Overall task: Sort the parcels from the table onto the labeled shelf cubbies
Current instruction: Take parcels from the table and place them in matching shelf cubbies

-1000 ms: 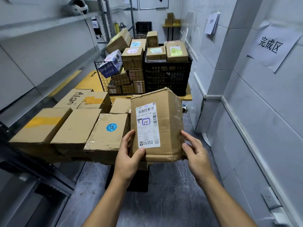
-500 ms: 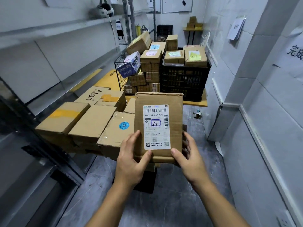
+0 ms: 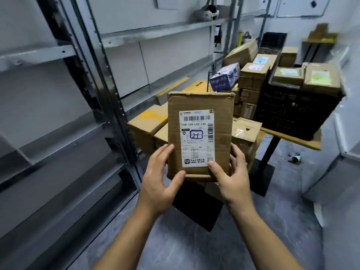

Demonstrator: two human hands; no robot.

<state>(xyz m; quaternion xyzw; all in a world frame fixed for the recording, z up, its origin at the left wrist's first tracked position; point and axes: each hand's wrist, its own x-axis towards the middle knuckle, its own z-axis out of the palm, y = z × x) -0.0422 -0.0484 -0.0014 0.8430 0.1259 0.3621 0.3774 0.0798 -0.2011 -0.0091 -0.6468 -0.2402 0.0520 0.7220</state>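
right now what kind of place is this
Probably a parcel sorting room: both hands hold a labelled cardboard parcel, more boxes fill a black crate, and metal shelving lines the left.

- Left hand (image 3: 161, 177): raised at chest height, palm turned inward, thumb laid across the front of the parcel (image 3: 200, 136), fingers wrapped behind.
- Right hand (image 3: 231, 176): mirrors it, thumb forward, fingers behind.
- Both forearms: bare, extended forward, converging.
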